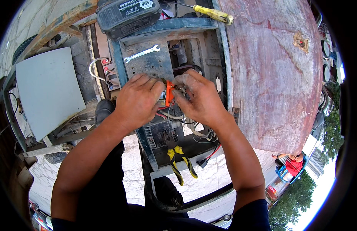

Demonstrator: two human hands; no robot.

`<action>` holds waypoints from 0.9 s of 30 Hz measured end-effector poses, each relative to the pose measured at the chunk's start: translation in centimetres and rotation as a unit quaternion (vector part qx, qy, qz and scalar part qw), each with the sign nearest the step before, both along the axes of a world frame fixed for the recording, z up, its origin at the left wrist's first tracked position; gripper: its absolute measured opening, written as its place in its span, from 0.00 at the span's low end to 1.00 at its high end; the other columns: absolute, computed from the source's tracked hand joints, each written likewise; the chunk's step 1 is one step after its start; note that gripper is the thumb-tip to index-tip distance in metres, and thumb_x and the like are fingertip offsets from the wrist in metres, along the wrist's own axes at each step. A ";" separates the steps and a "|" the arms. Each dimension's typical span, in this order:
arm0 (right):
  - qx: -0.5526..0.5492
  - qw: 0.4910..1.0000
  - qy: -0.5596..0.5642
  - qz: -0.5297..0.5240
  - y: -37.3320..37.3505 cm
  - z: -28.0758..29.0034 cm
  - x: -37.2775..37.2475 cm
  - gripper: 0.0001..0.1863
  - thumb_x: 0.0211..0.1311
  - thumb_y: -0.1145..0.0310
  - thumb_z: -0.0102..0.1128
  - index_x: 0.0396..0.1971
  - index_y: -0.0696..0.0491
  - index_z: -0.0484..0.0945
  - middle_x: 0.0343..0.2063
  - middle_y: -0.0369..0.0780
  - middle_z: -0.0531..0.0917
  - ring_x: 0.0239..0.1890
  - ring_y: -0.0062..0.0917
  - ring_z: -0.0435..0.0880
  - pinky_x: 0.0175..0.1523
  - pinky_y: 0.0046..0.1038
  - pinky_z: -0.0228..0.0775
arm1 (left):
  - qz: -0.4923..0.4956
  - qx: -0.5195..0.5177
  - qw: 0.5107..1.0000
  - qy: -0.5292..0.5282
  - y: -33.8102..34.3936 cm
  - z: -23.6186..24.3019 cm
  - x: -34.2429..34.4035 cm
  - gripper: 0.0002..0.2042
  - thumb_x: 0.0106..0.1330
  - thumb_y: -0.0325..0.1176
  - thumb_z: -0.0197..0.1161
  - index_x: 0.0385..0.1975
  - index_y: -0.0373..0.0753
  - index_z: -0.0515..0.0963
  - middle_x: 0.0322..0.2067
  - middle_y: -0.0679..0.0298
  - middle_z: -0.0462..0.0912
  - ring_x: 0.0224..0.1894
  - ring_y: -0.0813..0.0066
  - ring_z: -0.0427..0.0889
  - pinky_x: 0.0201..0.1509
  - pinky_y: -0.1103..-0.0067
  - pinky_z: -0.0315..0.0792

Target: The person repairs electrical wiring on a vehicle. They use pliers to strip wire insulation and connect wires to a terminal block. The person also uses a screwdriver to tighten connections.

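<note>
My left hand (138,101) grips a small orange part (169,92) over the blue-grey metal frame (143,32). Beside it, my right hand (197,98) has thumb and fingertips closed at the part's right side, where small metal fittings show; exactly what they pinch is partly hidden. Red, black and pale wires (195,125) run below the hands. A silver open-end wrench (142,54) lies above them on the perforated plate. Yellow-and-black pliers (177,165) rest lower down on a dusty black finned unit (155,134).
A black battery pack (128,17) and yellow-handled screwdriver (212,14) lie at the top. A worn reddish board (270,77) fills the right, a grey panel (49,92) the left. A black connector (202,162) hangs below. A person in red (293,166) is at the far right.
</note>
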State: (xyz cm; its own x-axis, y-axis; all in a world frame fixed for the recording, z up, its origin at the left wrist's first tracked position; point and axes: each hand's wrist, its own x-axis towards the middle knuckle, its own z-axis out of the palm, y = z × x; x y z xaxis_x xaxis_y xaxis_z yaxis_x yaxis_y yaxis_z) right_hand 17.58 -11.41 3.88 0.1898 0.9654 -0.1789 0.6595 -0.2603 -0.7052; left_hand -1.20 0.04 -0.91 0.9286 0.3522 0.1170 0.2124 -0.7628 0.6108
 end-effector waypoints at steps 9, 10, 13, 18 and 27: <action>0.041 0.991 -0.116 0.045 -0.5 -0.9 -0.1 0.10 0.63 0.70 0.69 0.43 0.54 0.83 0.38 0.42 0.82 0.33 0.45 0.87 0.37 0.45 0.80 | 0.000 -0.007 1.000 0.021 0.0 -0.2 -0.1 0.22 0.44 0.29 0.78 0.40 0.38 0.76 0.42 0.55 0.84 0.50 0.51 0.81 0.59 0.62 0.74; 0.040 0.991 -0.119 0.044 -0.4 -0.9 -0.2 0.09 0.63 0.70 0.69 0.42 0.54 0.83 0.38 0.42 0.82 0.33 0.45 0.87 0.37 0.45 0.80 | 0.000 -0.004 1.000 0.019 0.0 -0.1 -0.1 0.22 0.44 0.29 0.78 0.40 0.38 0.76 0.42 0.55 0.84 0.50 0.51 0.81 0.59 0.62 0.74; 0.032 0.995 -0.094 0.024 -0.4 -1.0 -0.3 0.09 0.62 0.71 0.69 0.41 0.54 0.82 0.38 0.43 0.81 0.33 0.46 0.86 0.37 0.46 0.80 | -0.001 -0.005 1.000 0.016 0.0 -0.3 0.0 0.22 0.44 0.29 0.78 0.40 0.38 0.76 0.42 0.54 0.84 0.50 0.51 0.82 0.59 0.62 0.74; 0.020 1.000 -0.023 -0.004 -0.5 -1.1 0.0 0.10 0.58 0.78 0.70 0.40 0.55 0.82 0.37 0.45 0.81 0.35 0.47 0.85 0.39 0.43 0.78 | -0.003 -0.014 1.000 0.013 0.0 -0.2 0.1 0.22 0.45 0.29 0.78 0.40 0.38 0.77 0.43 0.54 0.84 0.51 0.51 0.82 0.60 0.61 0.74; -0.012 0.995 0.070 -0.077 -0.3 -0.4 1.1 0.10 0.57 0.81 0.69 0.37 0.56 0.81 0.31 0.41 0.82 0.24 0.27 0.75 0.31 0.29 0.70 | -0.006 -0.018 0.999 0.033 0.0 0.1 0.0 0.23 0.45 0.30 0.78 0.41 0.38 0.76 0.44 0.53 0.84 0.53 0.51 0.82 0.61 0.61 0.74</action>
State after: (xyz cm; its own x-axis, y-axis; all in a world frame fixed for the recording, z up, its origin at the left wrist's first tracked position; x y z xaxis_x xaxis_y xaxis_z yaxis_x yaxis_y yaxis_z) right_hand 18.67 -11.69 3.52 0.3066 0.9222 -0.2356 0.5072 -0.3677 -0.7794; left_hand -1.20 0.05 -0.83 0.9379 0.3443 0.0423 0.2449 -0.7436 0.6221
